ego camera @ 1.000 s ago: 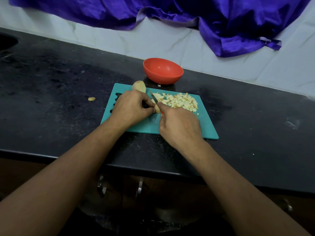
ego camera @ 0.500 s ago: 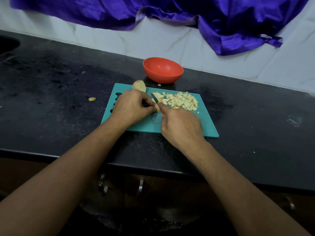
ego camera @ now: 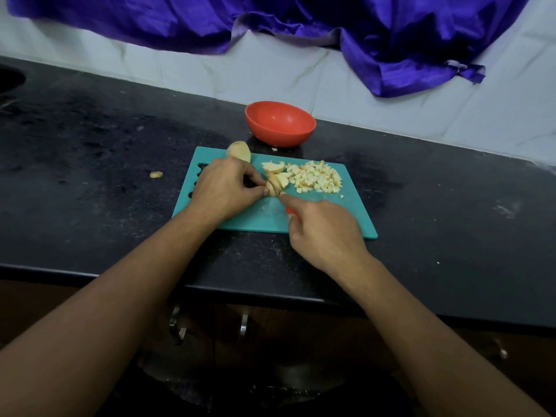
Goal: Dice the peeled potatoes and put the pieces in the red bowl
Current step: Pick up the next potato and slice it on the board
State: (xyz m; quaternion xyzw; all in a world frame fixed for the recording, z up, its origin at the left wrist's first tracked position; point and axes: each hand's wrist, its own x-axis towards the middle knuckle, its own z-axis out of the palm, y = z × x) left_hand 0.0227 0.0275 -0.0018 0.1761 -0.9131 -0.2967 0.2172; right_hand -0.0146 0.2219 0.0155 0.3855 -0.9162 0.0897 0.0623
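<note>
Two fingertips sit closest to the danger. The left hand (ego camera: 224,188) pinches a stack of slices (ego camera: 275,183) at the centre of the board (ego camera: 346,212), its fingers (ego camera: 258,179) curled down on them. The right hand (ego camera: 325,230) wraps its fingers round the red handle of the knife (ego camera: 292,212), index stretched forward along the blade, which is mostly hidden. Left thumb and right index nearly meet at the slices, so a cut that wanders, or wet slices sliding apart under the pinch, could bring the edge onto skin.

Dice (ego camera: 316,177) are heaped at 1 o'clock on the board, near its far edge. A careless sweep could scatter them onto the surface (ego camera: 90,145), where one scrap (ego camera: 156,174) already lies at 9 o'clock. A peeled potato (ego camera: 238,151) rests at 11 o'clock on the board's rim and may roll off. The bowl (ego camera: 279,123), at 12 o'clock beyond the board, holds nothing yet.
</note>
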